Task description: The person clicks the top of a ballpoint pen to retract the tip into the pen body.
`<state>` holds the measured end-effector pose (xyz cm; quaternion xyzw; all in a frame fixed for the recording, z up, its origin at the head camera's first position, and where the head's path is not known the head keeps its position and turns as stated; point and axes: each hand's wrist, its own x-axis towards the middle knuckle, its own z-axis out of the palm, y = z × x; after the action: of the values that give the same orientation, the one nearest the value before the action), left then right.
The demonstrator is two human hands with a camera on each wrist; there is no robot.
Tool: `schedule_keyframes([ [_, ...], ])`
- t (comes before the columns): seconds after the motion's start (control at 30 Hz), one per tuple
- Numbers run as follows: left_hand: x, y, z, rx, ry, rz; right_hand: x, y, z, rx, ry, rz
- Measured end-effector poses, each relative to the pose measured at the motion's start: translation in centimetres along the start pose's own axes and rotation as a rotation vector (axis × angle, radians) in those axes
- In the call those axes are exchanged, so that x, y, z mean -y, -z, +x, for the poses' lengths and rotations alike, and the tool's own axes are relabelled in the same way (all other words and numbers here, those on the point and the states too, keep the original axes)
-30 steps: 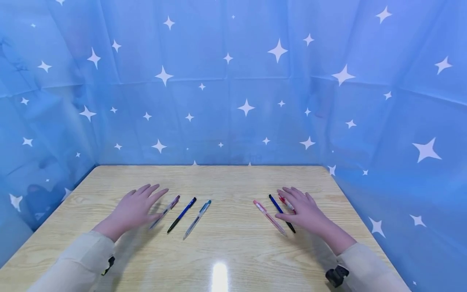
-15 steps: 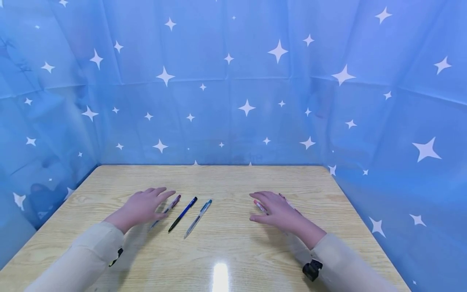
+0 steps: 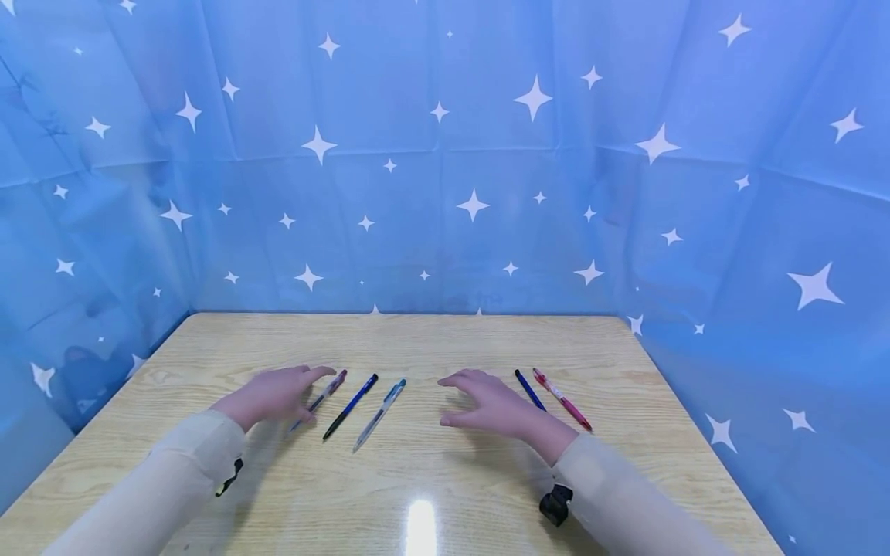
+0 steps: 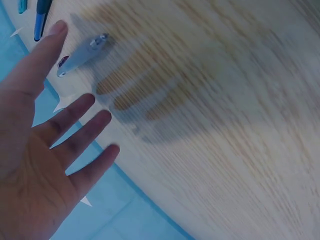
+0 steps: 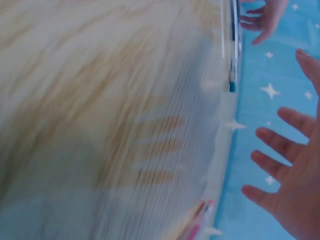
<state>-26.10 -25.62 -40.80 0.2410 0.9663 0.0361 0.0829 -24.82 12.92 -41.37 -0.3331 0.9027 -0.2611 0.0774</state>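
Observation:
My left hand [image 3: 274,394] hovers beside a purple-topped clear pen [image 3: 325,395], covering part of it. The left wrist view shows its fingers [image 4: 82,130] spread and apart from that pen [image 4: 82,56]. Right of it lie a blue pen with a black grip [image 3: 350,408] and a clear pen with a teal top [image 3: 378,417]. My right hand [image 3: 490,405] is held above the table with nothing in it, its fingers apart in the right wrist view. Beyond its wrist a dark blue pen [image 3: 530,390] is partly hidden, and a red pen [image 3: 565,400] lies in sight. The pink pen is hidden in the head view.
The pens lie on a light wooden table [image 3: 417,347]. Blue cloth [image 3: 403,193] with white stars hangs behind it and at both sides. A bright light reflection [image 3: 420,525] shows near the front.
My right hand has moved left, off the red and dark blue pens and over the pink one. My left hand has shifted slightly right, closer over the purple-topped pen. The pens stay put.

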Motion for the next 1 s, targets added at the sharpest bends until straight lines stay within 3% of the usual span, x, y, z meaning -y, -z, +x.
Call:
schedule_keyframes([
  [0.33,0.8,-0.3,0.5,0.062,-0.110,-0.277,1.3,-1.8,2.4,0.071,0.028,0.088],
  [0.53,0.9,-0.6,0.8,0.093,-0.105,-0.349,2.3,-2.4,3.2,0.100,0.020,0.171],
  [0.73,0.7,-0.8,0.9,0.103,-0.050,-0.398,3.0,-2.9,4.0,0.098,0.011,0.299],
  [0.87,0.2,-0.6,0.6,0.120,0.034,-0.477,3.2,-3.2,4.6,0.101,0.002,0.343],
  [1.0,-0.5,-0.3,0.3,0.125,0.083,-0.475,3.4,-3.3,5.1,0.100,0.007,0.374],
])
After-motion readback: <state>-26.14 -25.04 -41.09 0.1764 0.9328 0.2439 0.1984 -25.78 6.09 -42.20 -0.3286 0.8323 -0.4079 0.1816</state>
